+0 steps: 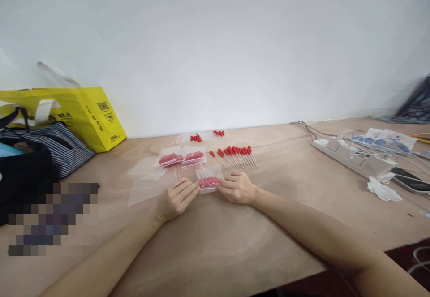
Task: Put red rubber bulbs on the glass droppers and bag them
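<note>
A small clear zip bag [208, 182] with several red-tipped white sticks inside lies between my hands, its zip edge towards me. My left hand [179, 197] pinches its left corner, and my right hand [238, 187] pinches its right corner. Just beyond, two stacks of filled zip bags, a left stack [168, 158] and a right stack [194, 156], rest on the table. Loose red-tipped sticks [239, 152] are fanned out to the right of them. Flat clear bags [146, 187] lie left of my left hand.
Small red pieces [195, 138] sit on clear bags by the wall. At left stand a yellow bag [110, 126] and a striped pouch [72, 142]. A power strip [349, 160] with cables, a phone [411, 180] and crumpled white plastic [383, 189] lie on the right of the wooden table [285, 243].
</note>
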Demonstrator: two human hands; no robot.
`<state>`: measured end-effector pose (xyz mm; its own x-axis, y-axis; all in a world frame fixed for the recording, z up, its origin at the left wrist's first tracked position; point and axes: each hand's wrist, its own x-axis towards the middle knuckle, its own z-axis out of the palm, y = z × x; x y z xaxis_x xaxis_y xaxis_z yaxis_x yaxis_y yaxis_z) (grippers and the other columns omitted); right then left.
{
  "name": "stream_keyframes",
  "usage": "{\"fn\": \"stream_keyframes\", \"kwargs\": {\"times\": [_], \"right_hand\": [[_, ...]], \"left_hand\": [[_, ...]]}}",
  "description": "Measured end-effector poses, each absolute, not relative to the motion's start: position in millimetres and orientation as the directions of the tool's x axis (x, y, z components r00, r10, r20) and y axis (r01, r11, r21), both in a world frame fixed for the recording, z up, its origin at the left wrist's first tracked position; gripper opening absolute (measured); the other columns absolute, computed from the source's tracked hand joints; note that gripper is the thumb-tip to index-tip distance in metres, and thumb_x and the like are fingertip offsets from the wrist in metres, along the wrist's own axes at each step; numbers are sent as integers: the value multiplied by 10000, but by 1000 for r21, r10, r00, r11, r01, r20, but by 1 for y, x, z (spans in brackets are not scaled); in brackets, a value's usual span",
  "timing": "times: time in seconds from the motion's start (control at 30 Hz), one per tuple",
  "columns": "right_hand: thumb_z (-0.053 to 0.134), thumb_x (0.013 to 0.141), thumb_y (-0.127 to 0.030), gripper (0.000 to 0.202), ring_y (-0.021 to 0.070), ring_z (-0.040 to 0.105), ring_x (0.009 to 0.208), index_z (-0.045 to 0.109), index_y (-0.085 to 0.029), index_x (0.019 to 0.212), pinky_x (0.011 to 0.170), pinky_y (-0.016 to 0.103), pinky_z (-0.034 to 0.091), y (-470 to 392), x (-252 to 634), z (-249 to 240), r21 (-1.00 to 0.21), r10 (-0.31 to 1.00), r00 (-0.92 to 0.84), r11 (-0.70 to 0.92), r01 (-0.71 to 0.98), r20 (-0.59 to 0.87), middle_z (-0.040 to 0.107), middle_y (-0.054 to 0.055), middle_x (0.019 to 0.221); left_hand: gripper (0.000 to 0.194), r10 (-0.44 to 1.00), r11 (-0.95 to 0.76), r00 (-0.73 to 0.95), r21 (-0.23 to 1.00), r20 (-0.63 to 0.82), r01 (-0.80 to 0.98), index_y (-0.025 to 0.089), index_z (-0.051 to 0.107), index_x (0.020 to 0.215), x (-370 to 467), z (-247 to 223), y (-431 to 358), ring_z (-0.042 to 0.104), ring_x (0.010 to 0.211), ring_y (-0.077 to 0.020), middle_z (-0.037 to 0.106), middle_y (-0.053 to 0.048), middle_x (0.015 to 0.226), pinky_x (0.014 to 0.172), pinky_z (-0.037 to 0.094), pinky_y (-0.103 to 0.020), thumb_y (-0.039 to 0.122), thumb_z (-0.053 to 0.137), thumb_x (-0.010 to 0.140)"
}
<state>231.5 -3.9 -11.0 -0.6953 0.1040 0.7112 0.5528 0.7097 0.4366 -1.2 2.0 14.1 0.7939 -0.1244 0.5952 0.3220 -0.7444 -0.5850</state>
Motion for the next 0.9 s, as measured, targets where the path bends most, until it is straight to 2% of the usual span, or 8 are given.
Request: {"fn": "stream_keyframes", "kwargs": {"times": [0.17, 0.27, 0.5, 0.6, 0.67, 0.73, 0.83, 0.9], "right_hand": [[386, 862, -193, 273, 70, 380, 471, 538, -158, 639, 470, 251, 217, -4, 236, -13, 370, 200, -690, 723, 583, 696, 504, -18, 541], [348, 878, -192, 264, 75, 432, 511, 573, -151, 746, 472, 226, 271, -8, 238, -13, 314, 254, -709, 763, 565, 658, 532, -2, 599], [361, 876, -217, 237, 65, 450, 493, 588, -166, 924, 464, 211, 306, -20, 236, -11, 271, 282, -727, 796, 541, 626, 575, 0, 659], [411, 861, -301, 231, 70, 477, 511, 600, -175, 900, 474, 207, 320, -22, 245, -11, 201, 312, -685, 804, 560, 659, 581, -4, 642], [406, 859, -275, 225, 77, 510, 559, 603, -169, 892, 491, 202, 336, -22, 254, -11, 160, 343, -670, 806, 570, 659, 599, 11, 689], [389, 858, -232, 225, 76, 524, 583, 602, -164, 883, 500, 197, 346, -22, 261, -12, 133, 369, -661, 804, 580, 653, 608, 23, 732], [381, 854, -219, 224, 68, 529, 591, 596, -167, 890, 501, 190, 351, -21, 265, -13, 117, 390, -651, 796, 593, 651, 610, 29, 779], [384, 851, -218, 218, 65, 528, 591, 593, -172, 894, 496, 187, 350, -21, 264, -14, 121, 390, -656, 796, 593, 647, 608, 27, 798]], "left_hand": [[100, -33, -819, 772, -460, 635, 344, 153, 569, 758, -6, 18, -2, 597, 643, -135, 640, -24, 674, 642, 508, -280, 103, 493, 798], [134, 102, -827, 773, -379, 626, 416, 130, 577, 901, 1, 18, -3, 603, 779, -173, 652, -76, 815, 707, 503, -295, 171, 497, 803], [248, 102, -761, 810, -480, 577, 437, 179, 613, 938, 13, 10, -7, 609, 550, -110, 681, -32, 888, 460, 457, -204, 105, 398, 840], [262, 146, -772, 749, -399, 646, 494, 195, 624, 956, 4, 13, -12, 631, 565, -114, 685, -27, 906, 466, 473, -198, 103, 413, 830], [225, 278, -790, 624, -195, 730, 581, 219, 632, 964, -2, 21, -15, 648, 618, -133, 685, -22, 910, 512, 505, -210, 167, 466, 821], [205, 526, -745, 383, 195, 759, 638, 205, 642, 943, -6, 33, -15, 653, 621, -157, 690, -36, 858, 528, 532, -244, 258, 492, 814], [277, 902, -381, -39, 836, 429, 394, 130, 617, 949, -4, 56, -4, 647, 548, -170, 669, -46, 683, 490, 552, -282, 337, 511, 799], [266, 969, -193, -130, 973, 209, 128, 109, 605, 934, 1, 70, 10, 658, 604, -176, 663, -52, 700, 565, 566, -306, 316, 537, 782]]}}
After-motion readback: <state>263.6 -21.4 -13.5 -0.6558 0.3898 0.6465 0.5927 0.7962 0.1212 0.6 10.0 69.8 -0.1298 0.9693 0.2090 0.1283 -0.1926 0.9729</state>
